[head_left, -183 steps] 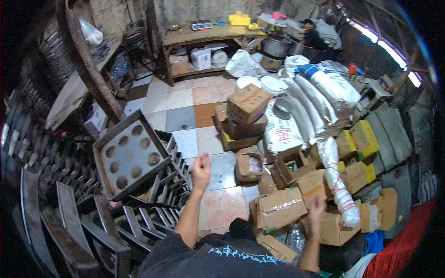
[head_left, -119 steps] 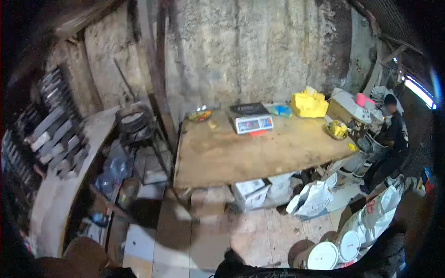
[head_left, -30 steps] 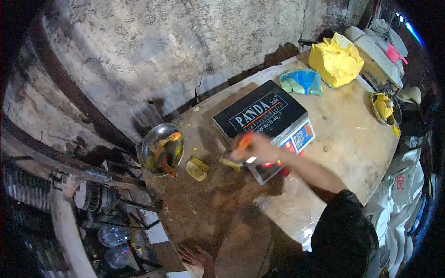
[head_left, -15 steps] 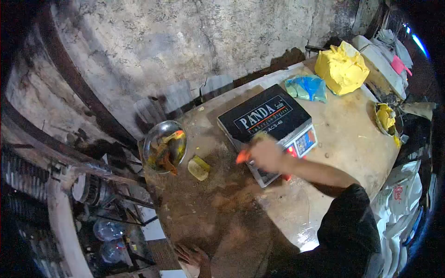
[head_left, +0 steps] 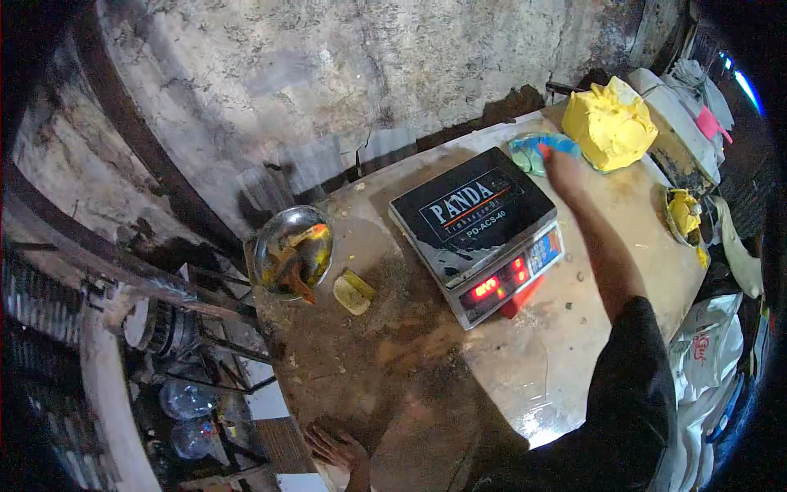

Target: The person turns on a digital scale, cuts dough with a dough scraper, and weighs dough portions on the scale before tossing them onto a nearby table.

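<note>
My right hand [head_left: 561,166] reaches over the blue-green plastic bag [head_left: 522,148] behind the scale. A small red-orange piece [head_left: 543,149] shows at its curled fingers; what it belongs to is hidden. Flat on the near left part of the table lies my left hand [head_left: 338,447], fingers spread, holding nothing. Between the hands stands a digital scale [head_left: 471,217] with a black "PANDA" platform and a lit red display [head_left: 485,288]. Beside the bag is a big yellow lump [head_left: 611,125] that looks soft.
On the left of the table [head_left: 393,361] sits a metal bowl [head_left: 325,261] with stained utensils in it. A pale yellow block [head_left: 353,293] lies near the bowl. Another container with yellow stuff [head_left: 684,212] is at the right edge, above white plastic bags [head_left: 707,336]. A stained wall [head_left: 328,90] rises behind.
My right hand has moved from the scale's front edge to the back right, over the plastic bag. The platform and display are uncovered. My left hand has stayed on the table.
</note>
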Motion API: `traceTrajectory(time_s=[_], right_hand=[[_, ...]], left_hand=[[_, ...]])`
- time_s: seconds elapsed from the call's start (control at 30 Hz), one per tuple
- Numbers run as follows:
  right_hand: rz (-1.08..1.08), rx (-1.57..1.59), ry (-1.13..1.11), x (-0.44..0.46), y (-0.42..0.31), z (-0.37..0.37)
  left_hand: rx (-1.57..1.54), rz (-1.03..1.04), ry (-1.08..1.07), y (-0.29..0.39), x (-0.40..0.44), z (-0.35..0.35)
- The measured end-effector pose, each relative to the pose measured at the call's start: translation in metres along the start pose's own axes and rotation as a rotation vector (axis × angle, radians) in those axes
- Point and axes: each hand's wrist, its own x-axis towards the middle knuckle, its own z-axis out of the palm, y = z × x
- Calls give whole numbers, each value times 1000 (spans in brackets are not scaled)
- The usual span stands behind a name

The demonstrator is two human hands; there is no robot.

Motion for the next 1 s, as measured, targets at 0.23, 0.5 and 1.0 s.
traceTrajectory(time_s=[0.23,0.5,1.0], right_hand=[[-683,644,-509,-104,-211,-32],[-68,613,-115,42,-75,56],[189,1646,-533,-110,-446,59]], left_hand=[[-10,-23,8,-5,-3,16],[-55,-34,-9,-6,1,7],[-105,-66,-86,-5,6,1]])
